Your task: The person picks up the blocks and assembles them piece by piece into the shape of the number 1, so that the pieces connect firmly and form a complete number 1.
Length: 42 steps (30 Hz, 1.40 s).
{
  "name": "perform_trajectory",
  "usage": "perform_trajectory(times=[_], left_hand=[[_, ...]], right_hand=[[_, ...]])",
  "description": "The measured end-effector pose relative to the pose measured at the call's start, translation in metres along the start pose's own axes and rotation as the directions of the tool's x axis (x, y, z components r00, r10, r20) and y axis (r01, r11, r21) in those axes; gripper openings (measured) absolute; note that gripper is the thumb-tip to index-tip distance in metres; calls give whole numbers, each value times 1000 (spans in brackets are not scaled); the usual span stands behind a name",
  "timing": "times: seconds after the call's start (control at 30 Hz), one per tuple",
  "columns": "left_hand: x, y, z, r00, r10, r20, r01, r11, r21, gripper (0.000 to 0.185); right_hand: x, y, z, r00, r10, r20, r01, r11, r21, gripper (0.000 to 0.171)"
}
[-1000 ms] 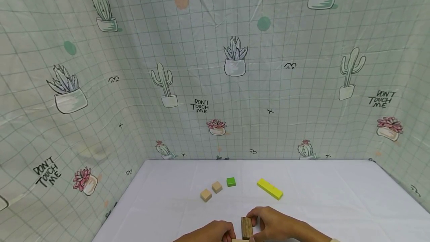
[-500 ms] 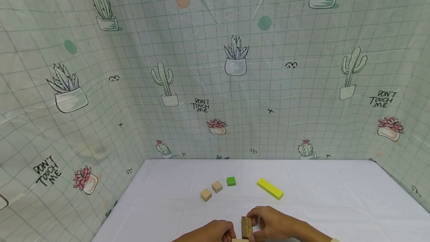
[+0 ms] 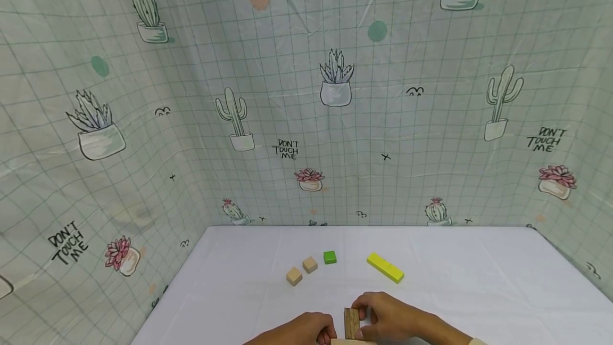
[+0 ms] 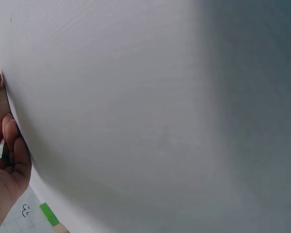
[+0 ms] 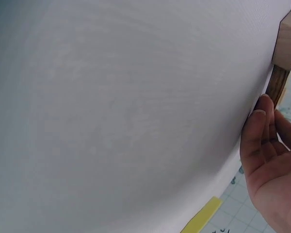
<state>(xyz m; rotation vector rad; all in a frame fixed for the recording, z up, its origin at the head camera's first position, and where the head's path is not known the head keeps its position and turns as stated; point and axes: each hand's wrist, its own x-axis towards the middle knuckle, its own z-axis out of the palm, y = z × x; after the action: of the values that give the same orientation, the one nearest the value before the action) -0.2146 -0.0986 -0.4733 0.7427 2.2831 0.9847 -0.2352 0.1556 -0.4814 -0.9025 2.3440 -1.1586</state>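
Observation:
At the bottom edge of the head view my two hands meet over the white table (image 3: 460,281). My right hand (image 3: 392,321) holds a dark brown wooden block (image 3: 351,322) that stands upright; its fingertips (image 5: 258,119) lie against the block's side (image 5: 277,85). My left hand (image 3: 306,331) pinches a light wooden block (image 3: 347,342) lying just below the dark one. In the left wrist view that light block (image 4: 0,104) shows between thumb and fingers (image 4: 12,145). The light block (image 5: 287,41) touches the dark one's end.
Farther back on the table lie two tan cubes (image 3: 294,276) (image 3: 309,264), a green cube (image 3: 329,257) and a yellow bar (image 3: 385,268). Cactus-print sheeting (image 3: 306,121) walls the table at the back and both sides.
Both hands stay where they were on the two blocks. The light block shows slightly more at the bottom edge.

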Motion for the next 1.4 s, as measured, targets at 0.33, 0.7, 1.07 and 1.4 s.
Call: perform_trajectory(times=[0.33,0.7,1.07,1.4], left_hand=[[-2,2,1,1000,-10,-19,10,1000,-10,15],[-3,4,0,1000,6,-27,-6,1000,8,15],[-4,3,1,1000,7,-24,-7,1000,-19,13],[-4,3,1,1000,-2,-20,1,999,-38,13]], right_hand=[[0,-3,0,999,33,4,-33,999,26,36],[-3,-4,-3,998,57,0,-57,998,6,36],[-3,-1,-3,1000,15,4,-15,1000,13,41],[-2,-3,-2,999,48,4,-48,999,16,41]])
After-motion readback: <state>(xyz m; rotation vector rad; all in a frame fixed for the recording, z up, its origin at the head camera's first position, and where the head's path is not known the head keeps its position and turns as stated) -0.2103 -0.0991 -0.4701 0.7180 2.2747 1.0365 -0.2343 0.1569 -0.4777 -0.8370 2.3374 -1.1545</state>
